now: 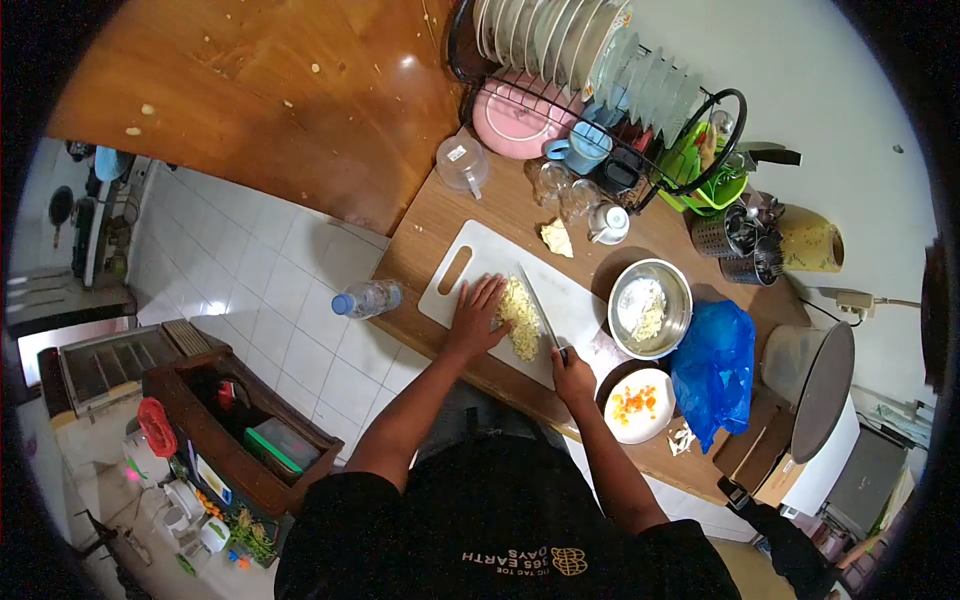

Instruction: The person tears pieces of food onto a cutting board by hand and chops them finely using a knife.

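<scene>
A white cutting board [452, 305] with a handle slot lies on the wooden counter, slanted in view. Finely chopped pale yellow food [519, 318], of a kind I cannot make out, forms a long pile on it. My left hand [478, 318] rests flat at the pile's left side, fingers stretched out and touching its edge. In my right hand [573, 378] is the dark handle of a kitchen knife [538, 300]. Its blade lies along the pile's right side, tip pointing away from me.
Right of the board stand a metal bowl [650, 280] of pale chopped food, a white plate [622, 422] with orange pieces and a blue plastic bag [714, 360]. A water bottle [368, 299] is at the counter's left edge. Behind are glasses [578, 198] and a dish rack [600, 90].
</scene>
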Tool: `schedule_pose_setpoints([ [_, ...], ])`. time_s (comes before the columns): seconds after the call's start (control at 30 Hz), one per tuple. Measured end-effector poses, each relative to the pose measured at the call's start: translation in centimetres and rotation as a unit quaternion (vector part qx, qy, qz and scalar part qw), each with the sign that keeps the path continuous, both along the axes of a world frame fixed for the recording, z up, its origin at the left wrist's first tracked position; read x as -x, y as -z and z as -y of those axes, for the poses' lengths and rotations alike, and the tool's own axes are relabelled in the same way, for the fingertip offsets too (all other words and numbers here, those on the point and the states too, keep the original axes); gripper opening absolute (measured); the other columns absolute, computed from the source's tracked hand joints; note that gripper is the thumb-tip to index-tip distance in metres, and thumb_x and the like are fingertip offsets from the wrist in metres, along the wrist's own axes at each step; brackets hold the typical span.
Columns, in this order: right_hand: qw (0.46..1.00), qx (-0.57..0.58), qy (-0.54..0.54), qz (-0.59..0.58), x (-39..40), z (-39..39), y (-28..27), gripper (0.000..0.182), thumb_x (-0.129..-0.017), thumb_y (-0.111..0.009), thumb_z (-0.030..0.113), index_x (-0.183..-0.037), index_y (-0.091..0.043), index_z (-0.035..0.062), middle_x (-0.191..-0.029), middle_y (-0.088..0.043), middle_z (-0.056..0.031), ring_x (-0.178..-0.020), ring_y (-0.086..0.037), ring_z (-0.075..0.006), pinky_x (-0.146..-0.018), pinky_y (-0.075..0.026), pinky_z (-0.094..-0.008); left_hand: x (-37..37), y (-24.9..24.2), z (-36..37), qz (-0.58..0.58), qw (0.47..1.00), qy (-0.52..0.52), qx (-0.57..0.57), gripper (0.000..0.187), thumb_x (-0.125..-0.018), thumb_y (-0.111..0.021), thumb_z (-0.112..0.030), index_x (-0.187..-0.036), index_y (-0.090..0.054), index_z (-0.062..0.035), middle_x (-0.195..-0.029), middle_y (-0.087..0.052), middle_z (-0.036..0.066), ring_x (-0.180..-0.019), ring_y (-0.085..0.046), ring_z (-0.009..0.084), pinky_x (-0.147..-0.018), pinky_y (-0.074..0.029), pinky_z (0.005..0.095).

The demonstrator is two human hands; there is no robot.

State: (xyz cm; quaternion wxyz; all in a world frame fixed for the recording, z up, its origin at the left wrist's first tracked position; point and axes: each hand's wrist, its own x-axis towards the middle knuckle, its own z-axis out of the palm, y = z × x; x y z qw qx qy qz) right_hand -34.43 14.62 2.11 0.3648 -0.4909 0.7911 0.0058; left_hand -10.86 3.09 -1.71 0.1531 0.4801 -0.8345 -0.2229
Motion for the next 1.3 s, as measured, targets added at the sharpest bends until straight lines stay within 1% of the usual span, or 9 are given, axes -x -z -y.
schedule_pose_setpoints([
  [0.13,0.999,0.031,0.008,0.021,0.6,-0.1,0.0,0.059,-0.102,-0.037,0.062,-0.121,-0.061,0.0112,-0.089,-0.071,-0.0239,-0.087,-0.07,-0.0436,-0.077,-0.053,-0.0544,0.1,-0.2,0.5,0.003,1.0,0.008,-0.013,0.083,-0.091,-0.064,-0.05,-0.156,-0.033,-0.0079,-0.162,-0.033,0.012,-0.153,-0.025,0.0331,-0.123,-0.01,0.0608],
  [0.53,0.999,-0.027,0.037,0.017,-0.1,0.0,-0.4,0.055,-0.101,-0.044,0.06,-0.123,-0.062,0.0126,-0.094,-0.071,-0.0245,-0.093,-0.069,-0.0451,-0.08,-0.052,-0.0553,-0.7,0.8,0.4,-0.034,0.999,0.007,-0.015,0.078,-0.091,-0.063,-0.049,-0.154,-0.037,-0.0101,-0.161,-0.036,0.011,-0.153,-0.025,0.0313,-0.122,-0.012,0.0621],
  [0.6,0.997,0.054,0.032,0.042,0.1,0.1,-1.0,0.06,-0.101,-0.047,0.058,-0.12,-0.063,0.0034,-0.086,-0.07,-0.0283,-0.087,-0.068,-0.0472,-0.076,-0.053,-0.0555,-0.6,0.7,0.4,-0.039,0.999,-0.004,-0.021,0.08,-0.089,-0.064,-0.05,-0.154,-0.037,-0.0102,-0.161,-0.036,0.011,-0.152,-0.026,0.031,-0.122,-0.012,0.0623],
  [0.73,0.998,0.018,0.039,0.039,0.5,1.4,-1.5,0.061,-0.101,-0.047,0.059,-0.116,-0.065,0.0031,-0.086,-0.07,-0.0267,-0.086,-0.068,-0.0476,-0.076,-0.053,-0.0541,0.1,0.1,0.3,-0.036,0.999,-0.011,-0.031,0.082,-0.088,-0.065,-0.051,-0.153,-0.038,-0.0099,-0.161,-0.036,0.011,-0.152,-0.027,0.0311,-0.122,-0.01,0.0626],
  [0.87,0.999,-0.018,0.026,0.041,0.2,2.2,-0.6,0.057,-0.101,-0.042,0.06,-0.119,-0.062,0.0108,-0.096,-0.07,-0.0265,-0.095,-0.068,-0.0464,-0.083,-0.052,-0.0553,0.6,-0.2,-1.2,-0.017,0.996,-0.077,-0.028,0.083,-0.087,-0.067,-0.049,-0.154,-0.037,-0.0093,-0.16,-0.037,0.011,-0.152,-0.027,0.0308,-0.122,-0.007,0.063],
  [0.97,0.998,0.015,-0.012,0.06,0.0,1.7,1.3,0.055,-0.102,-0.043,0.057,-0.115,-0.061,0.0067,-0.092,-0.07,-0.0264,-0.091,-0.068,-0.0464,-0.079,-0.052,-0.0559,0.7,0.6,-3.2,0.029,0.99,-0.136,-0.001,0.079,-0.094,-0.059,-0.054,-0.155,-0.036,-0.0092,-0.16,-0.037,0.01,-0.151,-0.03,0.0291,-0.12,-0.011,0.0651],
  [1.13,0.992,0.076,-0.063,0.082,0.1,2.7,0.7,0.049,-0.103,-0.044,0.051,-0.109,-0.06,0.0053,-0.077,-0.067,-0.0254,-0.081,-0.067,-0.0484,-0.076,-0.051,-0.0578,1.1,0.7,-5.3,0.044,0.981,-0.187,0.016,0.079,-0.094,-0.059,-0.053,-0.155,-0.035,-0.0092,-0.159,-0.038,0.01,-0.151,-0.029,0.0294,-0.12,-0.01,0.0644],
  [1.23,0.991,0.059,-0.11,0.049,0.4,3.9,-1.3,0.051,-0.105,-0.041,0.051,-0.11,-0.061,0.0043,-0.086,-0.069,-0.0285,-0.086,-0.07,-0.0446,-0.082,-0.051,-0.0567,1.4,0.6,-5.2,0.052,0.979,-0.198,0.01,0.081,-0.093,-0.06,-0.054,-0.156,-0.035,-0.0092,-0.16,-0.037,0.01,-0.151,-0.028,0.0291,-0.12,-0.009,0.0638],
  [1.3,0.991,0.072,-0.105,0.051,0.4,3.7,-1.0,0.048,-0.105,-0.043,0.049,-0.108,-0.061,0.0048,-0.08,-0.068,-0.0275,-0.081,-0.069,-0.0467,-0.078,-0.051,-0.0575,1.3,0.5,-5.2,0.062,0.977,-0.206,-0.006,0.083,-0.092,-0.062,-0.055,-0.156,-0.034,-0.0092,-0.16,-0.036,0.01,-0.152,-0.027,0.0289,-0.121,-0.008,0.0634],
])
